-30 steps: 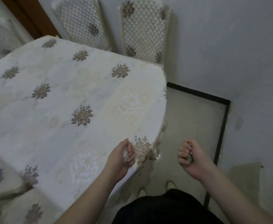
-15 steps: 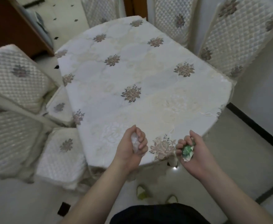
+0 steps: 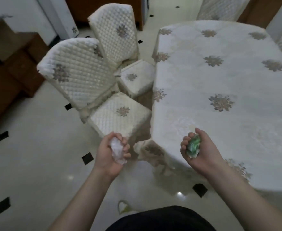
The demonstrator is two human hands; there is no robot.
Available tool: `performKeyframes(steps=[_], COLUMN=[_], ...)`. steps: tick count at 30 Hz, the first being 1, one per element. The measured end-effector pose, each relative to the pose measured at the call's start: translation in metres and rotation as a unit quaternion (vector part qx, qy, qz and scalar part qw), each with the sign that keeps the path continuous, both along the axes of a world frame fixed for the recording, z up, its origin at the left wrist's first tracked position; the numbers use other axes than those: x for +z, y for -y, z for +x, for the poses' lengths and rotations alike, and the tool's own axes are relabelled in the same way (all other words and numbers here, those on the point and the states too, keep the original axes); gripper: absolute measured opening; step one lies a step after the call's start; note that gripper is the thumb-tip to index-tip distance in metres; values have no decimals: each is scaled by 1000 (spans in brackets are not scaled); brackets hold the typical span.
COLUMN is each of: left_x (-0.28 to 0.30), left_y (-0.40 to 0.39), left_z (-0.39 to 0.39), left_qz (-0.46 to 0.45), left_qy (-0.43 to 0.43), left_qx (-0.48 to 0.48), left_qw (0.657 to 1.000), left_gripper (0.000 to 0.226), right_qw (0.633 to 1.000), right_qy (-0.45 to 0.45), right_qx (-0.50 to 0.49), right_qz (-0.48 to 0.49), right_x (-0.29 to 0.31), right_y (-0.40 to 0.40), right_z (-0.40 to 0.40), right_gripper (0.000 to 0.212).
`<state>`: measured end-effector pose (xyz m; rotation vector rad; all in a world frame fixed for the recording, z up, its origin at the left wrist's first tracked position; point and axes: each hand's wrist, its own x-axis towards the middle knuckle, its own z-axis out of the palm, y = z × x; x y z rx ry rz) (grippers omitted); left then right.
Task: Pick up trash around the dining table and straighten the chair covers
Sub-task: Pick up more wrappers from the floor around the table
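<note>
While both hands already carry trash, the collecting part of the job looks well under way but not finished, since nothing has been thrown out and no bin shows in the view. The left hand [image 3: 111, 154] grips a crumpled white wad [image 3: 117, 151], fingers curled round it, held over the pale tiled floor [image 3: 37, 155] just beside the corner of the nearer chair seat [image 3: 120, 115]. The right hand [image 3: 197, 150] holds a crumpled green wrapper [image 3: 193, 146] in its cupped palm, fingers bent over it, above the near edge of the dining table [image 3: 220, 80], whose flowered cloth lies smooth with no litter visible on it. No further scraps stand out on the floor, though a blurred pale-green shape near the person's feet cannot be told for certain. The chair covers appear to be the larger part left: two quilted chairs stand at the table's left side, turned at angles to each other, and the nearer chair back cover [image 3: 77, 70] and the farther chair back cover [image 3: 115, 34] both lean outward and sit unevenly, so I judge them not yet straightened. Both forearms reach forward from the body at about the same height, palms turned inward toward each other, well apart, with neither hand touching the table or the chairs.
</note>
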<state>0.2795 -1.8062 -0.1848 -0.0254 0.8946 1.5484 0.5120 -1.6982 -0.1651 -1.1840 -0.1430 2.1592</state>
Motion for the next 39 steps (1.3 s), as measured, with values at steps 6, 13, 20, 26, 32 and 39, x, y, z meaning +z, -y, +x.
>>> performKeyframes(steps=[6,13,20,26,32,39], left_x=[23,46,30,20,25,53], left_y=[99,169,187,181,150,126], left_z=[-150,-244,-278,-336,-417,-500], left_qz=[49,-6,-4,-22,-74,-17], left_qy=[-69,-67,0,-13,-17,-22], left_qx=[107,234,324,354,393,376], left_qw=[991,970,946,935,916,926], left_gripper=[40,10,13,13,11,16], right_qw=[994,980,961,944,925,899], right_qy=[-11,-14,-10,-32,-49,-54], right_qx=[104,185,275,327,377,434], right_qz=[23,73,39,11,-9,16], right_x=[11,31,29,13,16,27], right_y=[27,77,98,97,78,69], right_z=[-163,-313,-395,-481,-576,-677], right_gripper=[33,32,31,32,31,33])
